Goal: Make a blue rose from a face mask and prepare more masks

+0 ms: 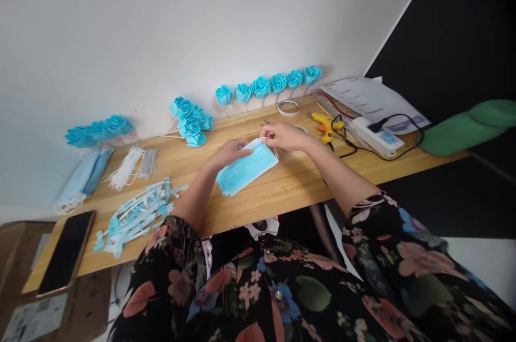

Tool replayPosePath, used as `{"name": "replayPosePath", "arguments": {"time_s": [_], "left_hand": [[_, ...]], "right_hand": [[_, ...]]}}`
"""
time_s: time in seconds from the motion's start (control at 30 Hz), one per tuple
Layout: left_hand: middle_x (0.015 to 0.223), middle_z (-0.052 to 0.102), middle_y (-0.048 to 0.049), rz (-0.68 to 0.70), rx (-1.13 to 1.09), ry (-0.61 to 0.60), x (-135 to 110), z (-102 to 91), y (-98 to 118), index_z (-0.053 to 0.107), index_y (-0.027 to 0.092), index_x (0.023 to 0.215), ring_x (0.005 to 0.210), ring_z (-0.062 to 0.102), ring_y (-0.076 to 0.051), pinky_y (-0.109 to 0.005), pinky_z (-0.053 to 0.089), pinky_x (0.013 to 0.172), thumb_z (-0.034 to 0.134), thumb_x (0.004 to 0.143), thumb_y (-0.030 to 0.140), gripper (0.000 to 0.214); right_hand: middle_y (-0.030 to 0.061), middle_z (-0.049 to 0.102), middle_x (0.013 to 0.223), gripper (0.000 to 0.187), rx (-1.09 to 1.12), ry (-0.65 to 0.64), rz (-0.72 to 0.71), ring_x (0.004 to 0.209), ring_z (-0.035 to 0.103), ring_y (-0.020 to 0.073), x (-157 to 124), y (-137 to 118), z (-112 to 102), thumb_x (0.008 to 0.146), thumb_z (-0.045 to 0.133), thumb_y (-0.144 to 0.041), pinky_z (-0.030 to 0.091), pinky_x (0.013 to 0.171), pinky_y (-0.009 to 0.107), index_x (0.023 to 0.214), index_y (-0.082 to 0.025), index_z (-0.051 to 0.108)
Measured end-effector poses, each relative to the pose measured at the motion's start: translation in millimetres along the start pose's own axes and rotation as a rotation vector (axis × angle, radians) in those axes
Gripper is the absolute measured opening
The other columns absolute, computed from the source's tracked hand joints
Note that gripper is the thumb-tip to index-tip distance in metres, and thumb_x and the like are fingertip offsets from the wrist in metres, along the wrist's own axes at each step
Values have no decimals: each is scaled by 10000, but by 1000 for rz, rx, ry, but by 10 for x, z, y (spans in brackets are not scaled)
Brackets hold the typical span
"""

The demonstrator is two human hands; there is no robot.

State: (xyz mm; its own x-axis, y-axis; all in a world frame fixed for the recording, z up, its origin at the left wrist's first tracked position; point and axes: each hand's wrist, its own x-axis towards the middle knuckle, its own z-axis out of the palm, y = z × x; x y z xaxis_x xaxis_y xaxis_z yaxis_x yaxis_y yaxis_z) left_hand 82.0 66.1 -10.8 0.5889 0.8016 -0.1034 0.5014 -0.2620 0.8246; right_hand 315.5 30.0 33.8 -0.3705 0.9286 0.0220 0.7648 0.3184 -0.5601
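Note:
Blue disposable face masks (249, 168), seemingly a small stack, lie at the middle of the wooden table, tilted up to the right. My left hand (230, 154) grips their far left edge, thumb on top and the other fingers mostly hidden behind. At the upper corner, my right hand (282, 136) is closed in a pinch on a white ear loop (264, 139). More white loops show at the masks' right end. Something small and metallic is partly hidden behind my right hand.
Blue mask-fabric roses (261, 87) on sticks line the wall. Left are cut strips (139, 218), loose ear loops (126, 167), stacked masks (86, 172) and a phone (67, 252). Right are a yellow glue gun (327, 126), wire roll (288, 108), power strip (379, 136) with cable, papers (373, 100) and a green object (467, 127).

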Motion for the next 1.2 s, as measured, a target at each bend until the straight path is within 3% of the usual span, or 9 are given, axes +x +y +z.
{"name": "replayPosePath", "arguments": {"time_s": [0.1, 0.17, 0.23, 0.33, 0.43, 0.57, 0.7, 0.9, 1.2], "left_hand": [[817, 682, -26, -32, -174, 19, -162, -70, -12, 658, 158, 900, 777, 642, -216, -315, 477, 699, 716, 726, 585, 464], [845, 677, -26, -8, -282, 117, -232, -112, -14, 633, 164, 925, 792, 633, -206, -316, 480, 717, 728, 731, 586, 474], [896, 680, -36, 51, -379, 247, -265, -143, 2, 612, 168, 943, 850, 636, -213, -330, 493, 773, 726, 756, 583, 470], [971, 691, -53, 171, -508, 362, -261, -149, 59, 589, 176, 978, 958, 644, -237, -357, 501, 872, 726, 785, 590, 477], [1061, 696, -72, 256, -585, 389, -237, -109, 134, 571, 190, 1048, 1075, 643, -263, -389, 499, 955, 715, 812, 609, 502], [1169, 676, -81, 309, -593, 451, -246, -53, 188, 562, 213, 1127, 1168, 629, -278, -402, 499, 995, 688, 832, 650, 542], [1206, 669, -75, 336, -585, 517, -295, 10, 104, 564, 230, 1145, 1222, 613, -276, -393, 502, 1012, 698, 824, 653, 547], [1271, 682, -103, 237, -616, 442, -314, 184, -144, 543, 214, 1246, 1205, 629, -282, -423, 517, 1028, 817, 736, 566, 677], [1260, 701, -94, 232, -636, 444, -301, 213, -189, 578, 213, 1229, 1210, 637, -278, -435, 519, 1043, 823, 742, 528, 630]], "right_hand": [[96, 741, 1167, 299, 145, 265, -35, 1073, 674, 235, -160, -10, 47, 859, 616, -232, 499, 951, 367, 1137, -169, 706], [103, 672, 1337, 426, 300, 504, -39, 1255, 608, 266, -275, -22, 143, 868, 634, -284, 454, 1089, 441, 1287, -205, 650], [92, 626, 1410, 545, 542, 609, 0, 1338, 560, 276, -369, -50, 284, 884, 649, -404, 429, 1144, 483, 1403, -258, 568], [106, 534, 1519, 843, 864, 459, 12, 1416, 494, 302, -413, -141, 515, 792, 735, -584, 414, 1174, 522, 1518, -285, 428], [103, 496, 1559, 977, 980, 277, -54, 1428, 480, 316, -337, -270, 656, 723, 776, -643, 425, 1174, 529, 1540, -275, 387], [86, 651, 1395, 794, 972, 291, -49, 1296, 601, 313, -179, -341, 693, 756, 748, -629, 467, 1136, 511, 1421, -247, 541], [73, 721, 1271, 590, 970, 284, -24, 1198, 662, 299, -99, -236, 807, 775, 741, -556, 501, 1093, 495, 1252, -221, 652], [83, 716, 1288, 557, 1028, 254, 22, 1171, 678, 283, -111, -98, 1090, 767, 753, -485, 522, 1067, 480, 1239, -220, 626], [80, 702, 1307, 531, 976, 258, -4, 1186, 669, 268, -137, -93, 1113, 832, 692, -497, 525, 1070, 467, 1286, -238, 599]]}}
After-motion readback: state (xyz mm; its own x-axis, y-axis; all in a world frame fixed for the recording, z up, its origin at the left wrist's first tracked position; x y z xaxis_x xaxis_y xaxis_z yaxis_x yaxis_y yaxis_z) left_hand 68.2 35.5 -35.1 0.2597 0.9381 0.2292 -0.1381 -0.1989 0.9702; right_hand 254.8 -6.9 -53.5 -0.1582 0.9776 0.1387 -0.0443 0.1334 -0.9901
